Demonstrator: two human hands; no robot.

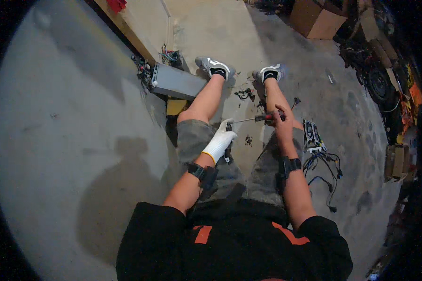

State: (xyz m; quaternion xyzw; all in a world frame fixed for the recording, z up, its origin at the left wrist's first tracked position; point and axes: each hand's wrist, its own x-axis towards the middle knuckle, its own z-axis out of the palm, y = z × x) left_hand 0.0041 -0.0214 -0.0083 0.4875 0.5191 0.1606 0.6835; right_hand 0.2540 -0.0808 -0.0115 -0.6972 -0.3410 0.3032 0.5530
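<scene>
My left hand [221, 142], in a white knitted glove, is closed around a small dark part [229, 127] above my left thigh. What kind of part it is I cannot make out; a dark piece of it also hangs below the glove. My bare right hand [282, 124] grips a screwdriver [263, 117] by its red and black handle. The screwdriver's metal shaft points left, and its tip reaches the dark part at my left fingers; whether it touches I cannot tell.
Dark cables with connectors [332, 175] lie on the floor right of my leg, beside metal brackets [312, 135]. Small dark scraps [245, 94] are scattered between my feet. A grey metal case [180, 82] with wires stands left. A cardboard box [316, 21] and piled parts line the right.
</scene>
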